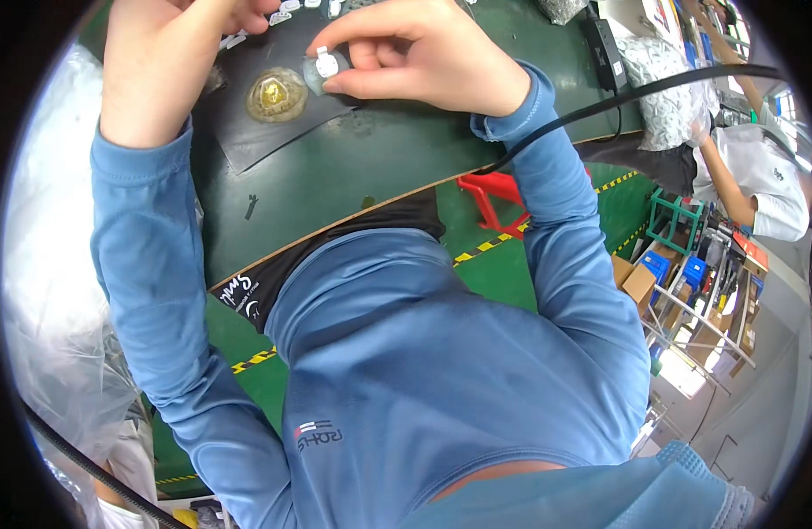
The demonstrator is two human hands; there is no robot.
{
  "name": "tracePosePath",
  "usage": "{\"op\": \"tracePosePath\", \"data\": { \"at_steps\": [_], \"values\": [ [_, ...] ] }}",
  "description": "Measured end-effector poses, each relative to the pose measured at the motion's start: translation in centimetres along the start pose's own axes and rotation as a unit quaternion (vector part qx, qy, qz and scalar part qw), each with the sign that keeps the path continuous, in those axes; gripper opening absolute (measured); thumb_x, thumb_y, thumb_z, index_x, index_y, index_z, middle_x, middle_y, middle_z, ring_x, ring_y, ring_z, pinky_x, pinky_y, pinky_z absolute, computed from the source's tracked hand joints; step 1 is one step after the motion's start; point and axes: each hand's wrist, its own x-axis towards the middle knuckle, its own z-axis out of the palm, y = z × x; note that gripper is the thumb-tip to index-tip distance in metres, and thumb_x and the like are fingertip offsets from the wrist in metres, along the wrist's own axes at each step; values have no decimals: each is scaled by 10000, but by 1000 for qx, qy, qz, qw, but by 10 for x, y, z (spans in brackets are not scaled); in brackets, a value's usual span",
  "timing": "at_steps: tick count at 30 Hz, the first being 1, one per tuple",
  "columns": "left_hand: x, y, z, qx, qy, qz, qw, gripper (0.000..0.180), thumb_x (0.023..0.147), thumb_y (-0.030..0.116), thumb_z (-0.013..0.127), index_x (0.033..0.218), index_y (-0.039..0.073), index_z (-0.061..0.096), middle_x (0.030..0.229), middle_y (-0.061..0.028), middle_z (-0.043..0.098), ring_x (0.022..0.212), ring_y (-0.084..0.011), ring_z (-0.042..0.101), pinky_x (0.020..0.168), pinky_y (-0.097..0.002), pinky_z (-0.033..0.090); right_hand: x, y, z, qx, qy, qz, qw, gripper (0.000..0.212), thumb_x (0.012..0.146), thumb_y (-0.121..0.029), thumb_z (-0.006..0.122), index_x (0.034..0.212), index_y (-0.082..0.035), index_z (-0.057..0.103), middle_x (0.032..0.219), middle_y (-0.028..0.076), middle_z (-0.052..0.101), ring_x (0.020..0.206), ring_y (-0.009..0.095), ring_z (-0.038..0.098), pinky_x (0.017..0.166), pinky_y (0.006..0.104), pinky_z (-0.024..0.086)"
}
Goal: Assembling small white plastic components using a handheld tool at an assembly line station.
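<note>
My right hand (pixel 415 57) pinches a small white plastic piece (pixel 326 63) between thumb and index finger. A greyish, see-through round thing (pixel 312 78) shows directly behind or against this piece; I cannot tell whether the two are joined. Just left of it, a round, clear, domed dish-like thing (pixel 276 94) with a yellowish middle rests on a dark mat (pixel 256 145). My left hand (pixel 168 57) is raised at the upper left, fingers curled. Its fingertips run toward the top edge, so whatever they hold is hidden. Several small white pieces (pixel 282 16) lie beyond the hands.
The green tabletop (pixel 335 167) carries a black power adapter (pixel 605 55) and clear bags of parts (pixel 666 97) at right. A black cable (pixel 635 93) arches over my right forearm. A red stool (pixel 496 198) stands below the table edge. Another person (pixel 749 172) is at far right.
</note>
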Motion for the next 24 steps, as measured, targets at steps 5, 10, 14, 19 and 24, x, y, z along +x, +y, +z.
{"op": "tracePosePath", "data": {
  "at_steps": [5,10,14,19,24],
  "values": [
    [-7,-42,-28,48,-96,34,994,233,974,175,730,1124,-3,721,943,1,700,840,-73,598,768,-230,475,-2,-13,-6,-39,51,-77,995,412,721,-99,902,1107,-58,763,674,-25,625,568,116,538,550,276,426],
    [-16,-34,-4,172,-218,121,953,300,851,157,834,1083,20,699,903,19,617,816,-93,528,759,-242,445,-24,18,-25,28,438,-154,885,558,783,-16,822,1293,2,596,1009,73,674,821,99,614,680,254,482],
    [-19,-23,-1,210,-205,162,942,380,742,194,897,960,10,645,790,-46,556,734,-164,516,687,-294,453,26,0,-43,174,321,-191,911,606,883,-103,805,1383,-2,478,1095,54,639,937,112,632,781,248,520],
    [-19,-36,-4,188,-221,153,945,268,820,70,815,968,15,599,896,-13,526,796,-124,485,712,-255,402,59,-24,-20,334,327,-149,871,477,882,-153,826,1260,7,584,762,27,639,606,82,604,553,230,483],
    [-20,-35,4,189,-205,180,943,270,801,71,811,961,13,600,848,-64,545,775,-194,539,670,-311,457,33,-18,-21,292,332,-149,885,435,980,-301,697,1216,37,558,692,65,609,515,129,571,476,250,452]
  ]
}}
